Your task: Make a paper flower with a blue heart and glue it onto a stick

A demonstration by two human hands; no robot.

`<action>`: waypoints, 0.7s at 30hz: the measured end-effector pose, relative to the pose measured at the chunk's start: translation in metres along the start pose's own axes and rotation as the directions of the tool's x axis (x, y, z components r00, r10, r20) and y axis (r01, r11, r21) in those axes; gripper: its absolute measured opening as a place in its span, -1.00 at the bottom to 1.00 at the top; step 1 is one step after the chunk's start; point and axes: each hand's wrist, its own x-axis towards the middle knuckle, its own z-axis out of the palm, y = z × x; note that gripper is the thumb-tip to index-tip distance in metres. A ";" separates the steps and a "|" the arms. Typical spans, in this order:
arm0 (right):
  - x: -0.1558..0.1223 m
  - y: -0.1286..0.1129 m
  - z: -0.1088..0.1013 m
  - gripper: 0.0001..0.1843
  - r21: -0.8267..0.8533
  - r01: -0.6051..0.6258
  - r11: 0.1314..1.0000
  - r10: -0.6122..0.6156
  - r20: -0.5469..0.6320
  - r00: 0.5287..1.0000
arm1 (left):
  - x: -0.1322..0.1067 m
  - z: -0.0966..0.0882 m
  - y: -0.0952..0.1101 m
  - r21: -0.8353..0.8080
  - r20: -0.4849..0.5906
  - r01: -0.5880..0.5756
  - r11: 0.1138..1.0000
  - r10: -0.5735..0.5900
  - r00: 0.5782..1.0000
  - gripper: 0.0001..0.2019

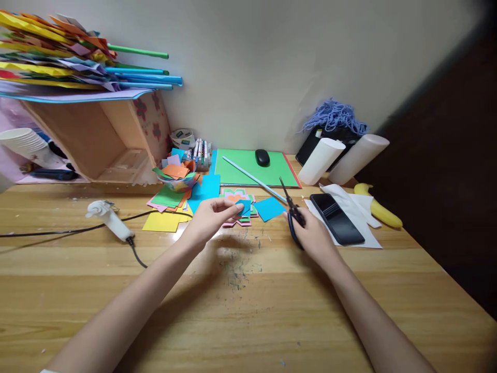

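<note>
My left hand [212, 216] pinches a small blue paper piece [244, 207] just above a layered stack of cut coloured paper shapes [235, 198] on the wooden desk [240, 311]. My right hand [314, 235] grips black scissors [293, 212], blades pointing up and away, closed or nearly so. A loose blue paper square [268, 208] lies between the two hands.
A hot glue gun [111, 217] with its black cord lies at left. Coloured paper sheets [171, 204], a scrap-filled bowl [176, 178], a green sheet [248, 167] with a black mouse [262, 157], a phone [336, 218] on white paper, paper rolls [322, 159] and a banana [378, 207] sit behind. A cardboard box [97, 140] stands back left.
</note>
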 end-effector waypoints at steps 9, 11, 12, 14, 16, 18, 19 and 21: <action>0.013 0.027 0.001 -0.54 -0.818 -0.028 0.574 -0.061 -0.077 0.995 | -0.063 -0.112 -0.030 0.081 -0.231 0.032 0.996 -0.012 0.973 -0.79; 0.013 0.011 0.014 -0.55 -0.841 0.052 0.539 -0.227 -0.086 0.970 | -0.082 -0.142 -0.035 0.106 -0.274 0.046 0.993 -0.016 0.961 -0.78; 0.013 -0.002 0.024 -0.58 -0.815 0.149 0.559 -0.322 -0.048 0.945 | -0.091 -0.156 -0.036 0.096 -0.299 0.050 0.994 -0.019 0.954 -0.78; 0.009 -0.036 0.051 -0.65 -0.631 0.455 0.629 -0.505 0.113 0.855 | -0.104 -0.180 -0.042 0.026 -0.376 0.026 0.999 -0.015 0.926 -0.76; 0.002 -0.078 0.089 -0.70 -0.333 0.662 0.672 -0.613 0.253 0.749 | -0.110 -0.201 -0.049 -0.065 -0.503 -0.045 0.997 0.006 0.864 -0.73; -0.009 -0.122 0.135 -0.69 -0.105 0.716 0.691 -0.647 0.353 0.676 | -0.111 -0.218 -0.058 -0.154 -0.669 -0.111 0.982 -0.021 0.743 -0.65; -0.015 -0.142 0.158 -0.67 -0.021 0.713 0.700 -0.661 0.359 0.659 | -0.111 -0.225 -0.062 -0.155 -0.728 -0.137 0.978 -0.019 0.685 -0.61; -0.024 -0.178 0.205 -0.61 0.109 0.681 0.724 -0.667 0.363 0.651 | -0.109 -0.234 -0.069 -0.143 -0.788 -0.168 0.975 -0.009 0.616 -0.58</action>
